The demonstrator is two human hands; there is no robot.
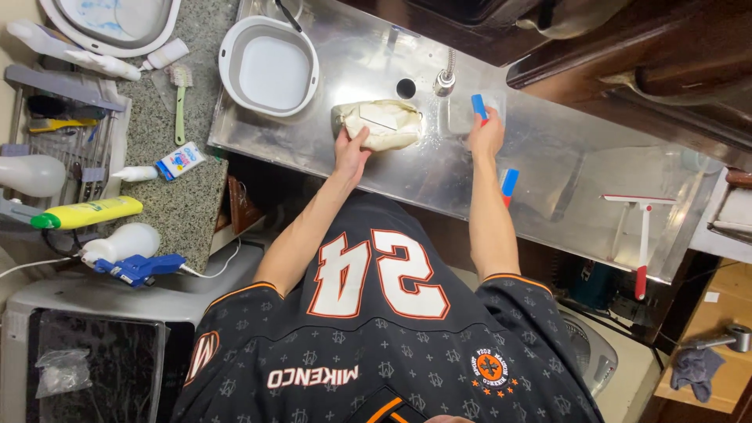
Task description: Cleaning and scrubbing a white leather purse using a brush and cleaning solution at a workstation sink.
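Observation:
My left hand (350, 149) presses down on a cream-coloured, crumpled cloth-like bundle (385, 124) lying on the wet stainless steel sink surface (439, 168). My right hand (486, 135) grips a small tool with a blue handle (479, 105) and holds it against a clear, pale item (464, 116) just below the faucet (445, 78). A dark drain hole (405, 88) lies between the bundle and the faucet. I cannot tell what the tool's working end is.
A white basin (269, 66) stands at the sink's left end. A blue and red item (509, 182) rests on the front edge, a red-handled squeegee (642, 235) to the right. The granite counter (168, 196) holds a green brush (180, 94), yellow bottle (88, 212) and spray bottle (125, 252).

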